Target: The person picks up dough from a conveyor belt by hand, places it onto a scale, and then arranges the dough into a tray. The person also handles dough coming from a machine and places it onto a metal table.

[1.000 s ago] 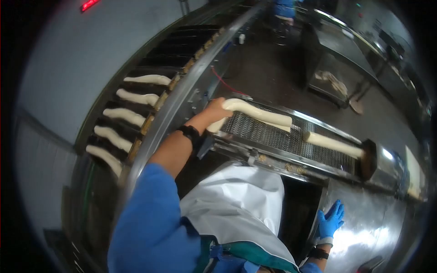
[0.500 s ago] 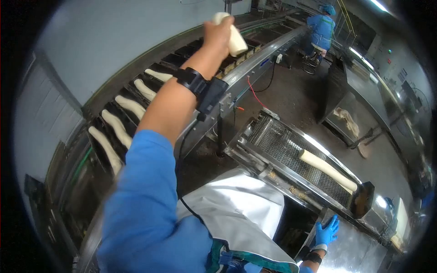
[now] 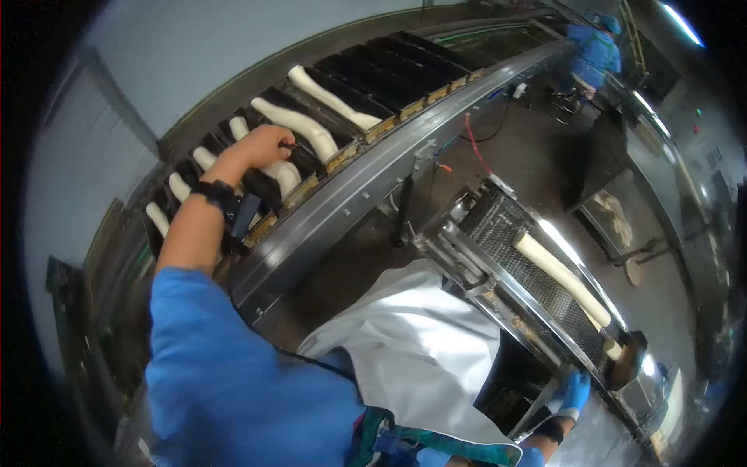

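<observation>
My bare left hand (image 3: 268,145) is over the row of black baking pans (image 3: 366,78), fingers curled down beside a pan's edge. What its fingertips hold or press is hidden. Just below it, a pale dough roll (image 3: 284,177) lies in a pan. Another long dough roll (image 3: 294,124) fills the pan to the right, and a further dough roll (image 3: 331,97) sits beyond that. At the lower right, my right hand (image 3: 574,391) in a blue glove rests with fingers extended along the metal edge by the mesh conveyor (image 3: 506,222). It appears to hold nothing, though it is slightly blurred.
On the mesh conveyor lies a long dough roll (image 3: 564,280), with a short dough piece (image 3: 612,349) at its lower end. A steel rail (image 3: 373,198) edges the pan line. A co-worker (image 3: 595,54) in blue is at the far end. A steel table (image 3: 654,167) stands right.
The dough roll that was raised in my left hand is out of it. That hand has come down and left to the pans. A short dough piece has appeared on the mesh conveyor.
</observation>
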`<state>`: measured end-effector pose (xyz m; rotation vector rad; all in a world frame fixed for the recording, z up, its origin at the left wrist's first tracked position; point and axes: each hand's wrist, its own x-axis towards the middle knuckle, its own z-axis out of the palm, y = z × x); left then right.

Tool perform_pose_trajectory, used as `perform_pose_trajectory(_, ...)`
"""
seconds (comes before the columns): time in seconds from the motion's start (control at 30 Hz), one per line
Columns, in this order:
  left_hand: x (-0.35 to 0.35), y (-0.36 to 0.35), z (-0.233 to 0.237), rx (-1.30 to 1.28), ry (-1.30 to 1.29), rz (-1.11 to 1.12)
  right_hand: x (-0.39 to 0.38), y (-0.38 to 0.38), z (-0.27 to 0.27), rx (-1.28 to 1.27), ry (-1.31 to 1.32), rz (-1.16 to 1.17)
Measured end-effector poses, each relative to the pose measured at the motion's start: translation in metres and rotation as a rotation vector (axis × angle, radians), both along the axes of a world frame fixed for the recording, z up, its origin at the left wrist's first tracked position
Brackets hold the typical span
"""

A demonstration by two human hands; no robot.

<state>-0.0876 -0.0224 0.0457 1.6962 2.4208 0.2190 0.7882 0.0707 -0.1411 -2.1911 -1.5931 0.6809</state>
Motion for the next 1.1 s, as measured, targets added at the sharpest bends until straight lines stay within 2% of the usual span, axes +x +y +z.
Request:
perform_pose_trajectory(0.03,-0.011,-0.017,-0.015,0.019,0.052,-0.116,-0.004,0.019,0.002,-0.005,0.209,0.011)
perform_pose_trajectory(0.07,-0.010,-0.029,-0.021,-0.096,-0.034,-0.126,-0.033,0.036,0.011,0.173,0.191,0.108)
perform_pose_trajectory(0.1,-0.009,-0.041,-0.029,-0.113,0.024,-0.190,-0.074,0.055,0.022,0.352,0.176,0.205)
perform_pose_trajectory(0.13,-0.010,-0.049,-0.035,-0.121,0.089,-0.260,-0.117,0.072,0.028,0.411,0.165,0.276)
perform_pose_trajectory(0.17,-0.011,-0.057,-0.041,-0.129,0.154,-0.330,-0.151,0.101,0.043,0.250,0.202,0.342)
perform_pose_trajectory(0.2,-0.010,-0.064,-0.041,-0.104,0.204,-0.416,-0.212,0.100,0.056,0.299,0.493,0.414)
perform_pose_trajectory(0.23,0.001,-0.068,-0.037,-0.128,0.218,-0.307,-0.229,0.135,0.033,0.252,0.596,0.456)
perform_pose_trajectory(0.3,0.028,-0.072,-0.026,-0.177,0.249,-0.090,-0.300,0.152,0.052,0.186,0.165,0.610)
perform_pose_trajectory(0.33,0.028,-0.076,-0.028,-0.207,0.444,-0.343,-0.321,0.173,0.050,0.251,-0.086,0.911)
perform_pose_trajectory(0.37,0.021,-0.074,-0.035,-0.194,0.441,-0.379,-0.335,0.187,0.044,0.151,-0.271,0.974)
perform_pose_trajectory(0.43,0.017,-0.077,-0.042,-0.182,0.435,-0.444,-0.369,0.212,0.021,0.018,-0.522,0.904)
perform_pose_trajectory(0.47,0.014,-0.085,-0.043,-0.243,0.360,-0.322,-0.374,0.212,0.017,0.014,-0.588,0.869)
perform_pose_trajectory(0.53,-0.001,-0.114,-0.045,-0.250,0.381,-0.436,-0.396,0.174,0.040,0.009,-0.718,0.798)
perform_pose_trajectory(0.57,-0.007,-0.128,-0.045,-0.253,0.392,-0.493,-0.399,0.164,0.042,0.040,-0.676,0.744)
perform_pose_trajectory(0.63,-0.001,-0.144,-0.019,-0.406,0.370,-0.313,-0.395,0.157,0.041,0.100,-0.591,0.637)
perform_pose_trajectory(0.67,0.005,-0.141,-0.007,-0.481,0.358,-0.223,-0.388,0.166,0.040,0.214,-0.449,0.617)
perform_pose_trajectory(0.77,0.021,-0.091,-0.009,-0.412,0.298,0.046,-0.362,0.281,0.051,0.231,-0.071,0.454)
perform_pose_trajectory(0.83,0.028,-0.075,-0.016,-0.321,0.275,0.041,-0.356,0.326,0.065,0.218,0.401,0.349)
perform_pose_trajectory(0.9,0.033,-0.088,-0.026,-0.247,0.195,0.052,-0.398,0.290,0.146,0.264,0.408,0.408)
perform_pose_trajectory(0.97,0.041,-0.081,-0.007,-0.233,0.116,0.095,-0.424,0.270,0.207,0.404,0.496,0.600)
perform_pose_trajectory(1.03,0.044,-0.060,0.009,-0.158,0.060,0.191,-0.457,0.236,0.274,0.419,0.753,0.632)
perform_pose_trajectory(1.07,0.037,-0.048,0.009,0.002,0.070,0.095,-0.470,0.238,0.297,0.428,0.832,0.687)
perform_pose_trajectory(1.1,0.046,-0.030,0.027,-0.001,0.050,0.106,-0.481,0.244,0.313,0.436,0.911,0.742)
